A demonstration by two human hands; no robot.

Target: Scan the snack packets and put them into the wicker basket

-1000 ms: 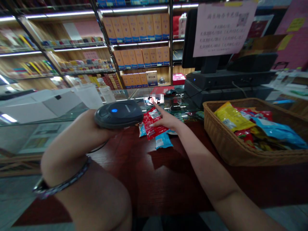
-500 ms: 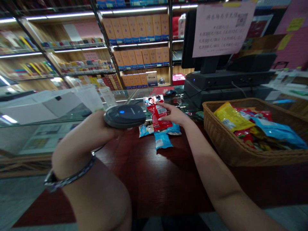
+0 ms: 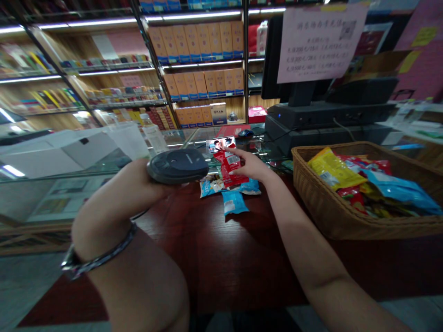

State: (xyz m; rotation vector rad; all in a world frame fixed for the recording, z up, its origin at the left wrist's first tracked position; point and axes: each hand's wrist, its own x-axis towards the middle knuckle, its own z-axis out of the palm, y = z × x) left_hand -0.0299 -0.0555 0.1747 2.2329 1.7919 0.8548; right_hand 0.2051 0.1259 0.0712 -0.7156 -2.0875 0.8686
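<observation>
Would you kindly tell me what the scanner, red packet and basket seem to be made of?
Scanner: probably dark plastic with a soft sheen, given its smooth moulded shell.
Red packet: likely thin glossy plastic film, judging by its creases and highlights.
Basket: woven, wicker-like brown strands, fairly matte; whether natural or synthetic, I cannot tell.

A shop is indicated: shelves [image 3: 202,62] are stocked with matching boxes [image 3: 195,42] at twelve o'clock, a price notice [image 3: 320,48] is fixed to a monitor [image 3: 272,55] at one, packets [image 3: 384,182] are heaped in a basket [image 3: 314,203] at three, a barcode scanner [image 3: 178,166] is held at nine.
</observation>
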